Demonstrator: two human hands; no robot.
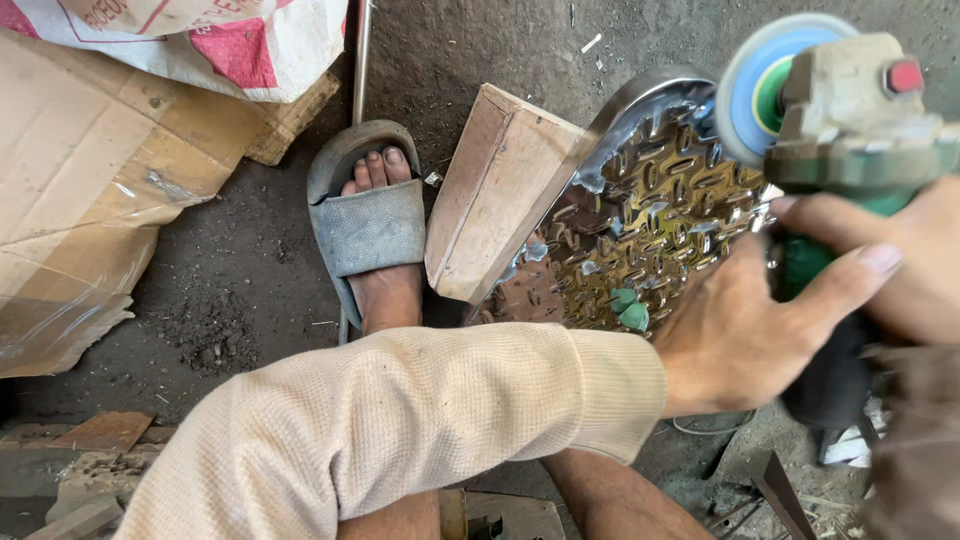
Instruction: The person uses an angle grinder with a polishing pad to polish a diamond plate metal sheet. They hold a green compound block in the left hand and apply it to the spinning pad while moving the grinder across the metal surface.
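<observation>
pink-white sack (230, 40) top left, flattened brown cardboard (90, 180) beneath

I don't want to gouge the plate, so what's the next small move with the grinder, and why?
Probably lower the angle grinder slowly until its disc meets the checker plate's curved rim. Both the left hand and right hand already hold it, and the disc sits just above that edge, which rests against the wooden block.

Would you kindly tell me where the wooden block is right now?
In the head view, the wooden block sits centre frame on the ground, between the sandalled foot and the shiny patterned metal plate leaning against it.
</observation>
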